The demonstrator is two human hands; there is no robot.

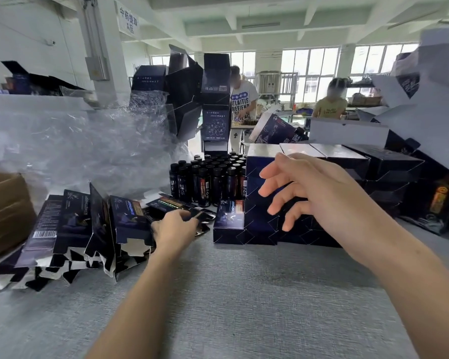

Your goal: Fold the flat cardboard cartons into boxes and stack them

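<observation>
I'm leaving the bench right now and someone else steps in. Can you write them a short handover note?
Left hand: fingers curled on a flat carton lying in front of the bottles.
Right hand: open, holding nothing, in the air in front of the folded boxes.
Flats: a pile leans and lies on the left of the table.
Done: many boxes are folded and stacked in rows, centre to right.
Left: fold the carton under the left hand, then the rest of the pile, and add them to the stack.
</observation>
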